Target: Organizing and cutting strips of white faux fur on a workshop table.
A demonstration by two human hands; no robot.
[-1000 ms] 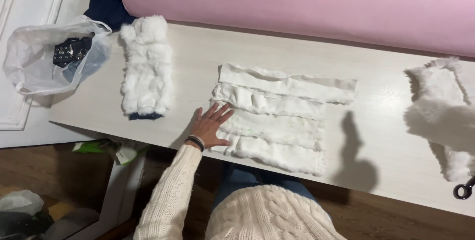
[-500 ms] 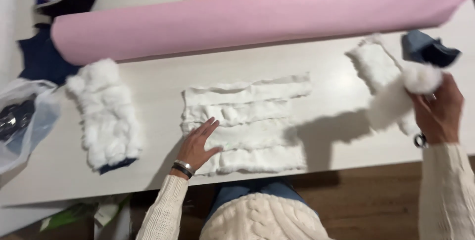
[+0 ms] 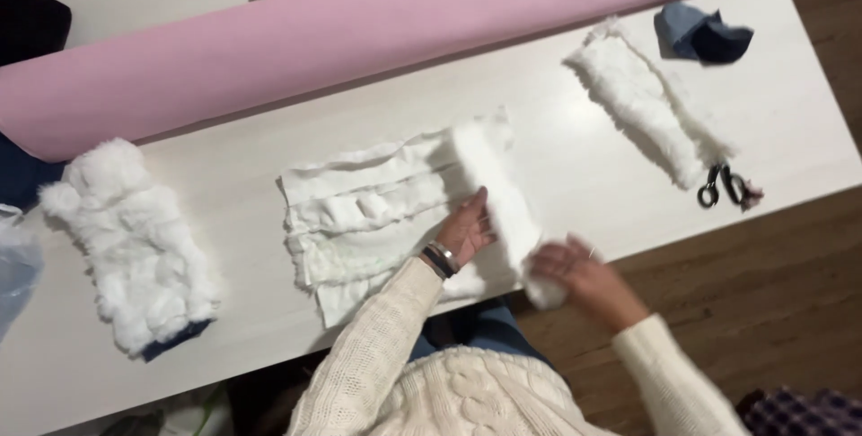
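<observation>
Hands blurred | left hand (image 3: 467,231) flat on fur strip (image 3: 503,207) | right hand (image 3: 575,273) grip holds strip end at worktop (image 3: 557,144) edge

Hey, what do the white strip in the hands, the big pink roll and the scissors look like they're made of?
White strip: looks like fur or faux fur, a fluffy matte pile with fuzzy edges; which one can't be told. Left hand and right hand touch it.
Pink roll: probably felt or foam sheet, smooth, matte and unwrinkled.
Scissors: dark looped handles, likely plastic; the blades are too small to judge.
</observation>
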